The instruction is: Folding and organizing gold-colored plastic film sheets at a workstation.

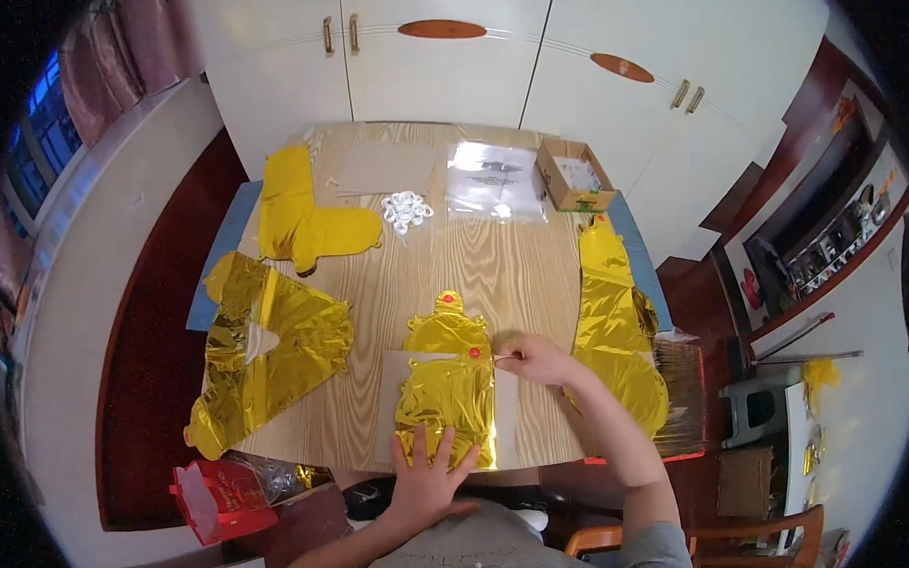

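Observation:
In front of me a folded gold foil balloon (444,400) lies on a thin cardboard sheet (506,422), its top part reaching past the sheet's far edge. Two small red spots mark the foil. My left hand (428,480) rests on the near end of the foil, fingers spread and flat. Beside the foil, at the sheet's far right corner, my right hand (537,361) is closed in a pinch. A small pale bit shows at its fingertips, too small to make out.
More flat gold foil balloons lie at far left (307,219), near left (267,351) and right (616,328). Toward the back are white ribbon coils (407,212), clear plastic bags (496,182) and an open cardboard box (575,176). A red bag (217,503) sits below the table's left edge.

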`<state>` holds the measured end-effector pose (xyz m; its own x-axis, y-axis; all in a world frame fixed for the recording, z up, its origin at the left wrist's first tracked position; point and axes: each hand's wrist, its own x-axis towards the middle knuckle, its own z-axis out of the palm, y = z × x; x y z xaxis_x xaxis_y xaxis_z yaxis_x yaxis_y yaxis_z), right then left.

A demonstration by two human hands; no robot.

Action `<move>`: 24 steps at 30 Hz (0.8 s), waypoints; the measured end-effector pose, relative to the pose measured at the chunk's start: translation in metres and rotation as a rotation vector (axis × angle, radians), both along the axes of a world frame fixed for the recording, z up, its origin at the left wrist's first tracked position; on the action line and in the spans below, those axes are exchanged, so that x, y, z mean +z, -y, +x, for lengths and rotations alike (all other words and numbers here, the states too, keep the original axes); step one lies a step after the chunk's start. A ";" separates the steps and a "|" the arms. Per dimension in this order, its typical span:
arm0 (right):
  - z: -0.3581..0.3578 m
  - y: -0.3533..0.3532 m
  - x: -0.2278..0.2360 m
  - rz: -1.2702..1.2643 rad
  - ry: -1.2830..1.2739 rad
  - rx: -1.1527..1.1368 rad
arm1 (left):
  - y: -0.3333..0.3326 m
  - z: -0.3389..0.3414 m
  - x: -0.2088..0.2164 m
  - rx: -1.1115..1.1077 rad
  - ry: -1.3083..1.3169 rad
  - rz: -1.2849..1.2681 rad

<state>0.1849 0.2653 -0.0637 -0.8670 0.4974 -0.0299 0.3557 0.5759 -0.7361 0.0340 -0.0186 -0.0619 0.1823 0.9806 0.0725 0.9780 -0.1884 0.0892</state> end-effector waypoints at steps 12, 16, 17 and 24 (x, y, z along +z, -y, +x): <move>0.138 -0.113 0.024 0.299 0.047 -0.841 | -0.002 0.003 0.003 0.007 0.010 -0.027; 0.141 -0.103 -0.002 0.632 0.039 -0.903 | -0.001 0.003 0.003 0.019 0.035 -0.034; 0.132 -0.092 -0.005 0.912 0.059 -0.896 | -0.001 0.003 0.003 0.019 0.030 -0.039; 0.008 0.054 0.019 -0.228 0.036 -0.385 | -0.001 0.002 0.001 0.022 0.028 -0.058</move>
<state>0.1934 0.2112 -0.0443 -0.6168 0.7606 -0.2025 0.5397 0.2215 -0.8122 0.0360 -0.0179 -0.0604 0.1595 0.9870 0.0198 0.9788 -0.1607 0.1269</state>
